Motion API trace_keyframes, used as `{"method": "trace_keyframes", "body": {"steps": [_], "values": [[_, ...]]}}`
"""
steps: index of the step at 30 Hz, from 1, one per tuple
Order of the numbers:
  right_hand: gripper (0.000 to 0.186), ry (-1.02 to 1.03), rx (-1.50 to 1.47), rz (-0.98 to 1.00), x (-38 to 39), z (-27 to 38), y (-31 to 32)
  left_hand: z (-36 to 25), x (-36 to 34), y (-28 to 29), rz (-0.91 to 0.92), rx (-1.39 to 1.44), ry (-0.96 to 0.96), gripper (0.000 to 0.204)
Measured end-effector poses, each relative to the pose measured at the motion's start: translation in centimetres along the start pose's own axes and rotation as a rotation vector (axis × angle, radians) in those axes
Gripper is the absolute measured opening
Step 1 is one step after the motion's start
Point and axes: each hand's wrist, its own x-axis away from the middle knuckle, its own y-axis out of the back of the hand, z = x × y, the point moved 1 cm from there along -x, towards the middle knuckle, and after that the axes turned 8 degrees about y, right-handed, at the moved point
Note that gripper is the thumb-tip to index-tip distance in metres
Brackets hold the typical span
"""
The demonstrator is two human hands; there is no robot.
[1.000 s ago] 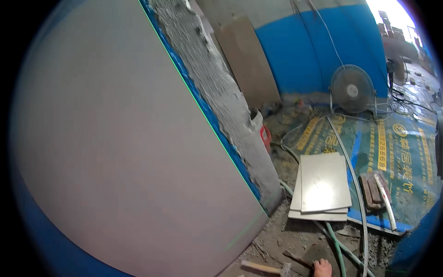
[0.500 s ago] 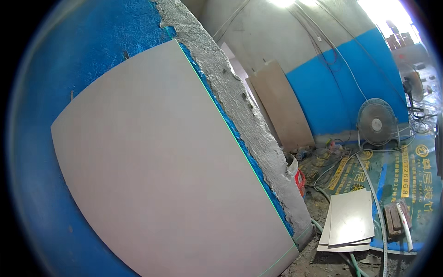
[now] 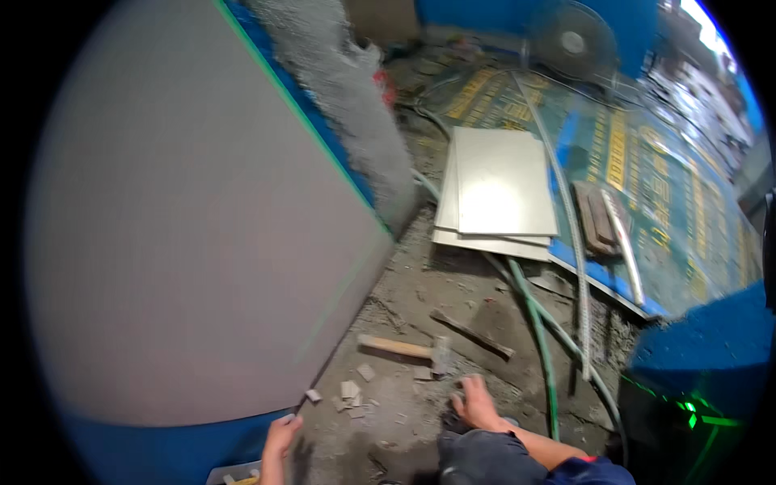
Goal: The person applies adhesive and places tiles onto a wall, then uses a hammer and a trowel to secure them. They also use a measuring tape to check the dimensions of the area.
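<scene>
My left hand (image 3: 280,436) is at the lower edge of a large grey panel (image 3: 202,242) on the blue wall. Its fingers are closed, with a small pale thing at the tips that I cannot make out. Just beyond them, a small grey chip (image 3: 314,395) sits by the panel's bottom edge. My right hand (image 3: 478,404) is empty by my knee, fingers loosely apart. Close to it lie a hammer with a wooden handle (image 3: 396,347) and a dark bar (image 3: 473,334). Several broken tile pieces (image 3: 350,391) are scattered between my hands.
Stacked pale tiles (image 3: 505,186) lie beyond the hammer, with green hoses (image 3: 533,339) running past. To their right are a long metal straightedge (image 3: 566,210) and brown blocks (image 3: 596,218). A fan (image 3: 572,42) stands far back. A green laser light (image 3: 689,407) glows at lower right.
The view has swung down and right toward the floor. Both my hands, the hammer and the broken pieces have come into sight. The panel shows farther up and left.
</scene>
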Motion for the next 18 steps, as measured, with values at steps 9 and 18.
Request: {"method": "trace_keyframes", "body": {"steps": [9, 18], "values": [[0.020, 0.043, 0.040, 0.112, 5.4, -1.7, 3.7, 0.4, 2.0, -2.4, 0.391, -0.555, -0.130, 0.034], [0.074, -0.263, 0.824, -0.613, 0.5, -12.6, 22.0, 4.2, -2.1, -4.2, 0.313, -0.495, -0.605, 0.031]]}}
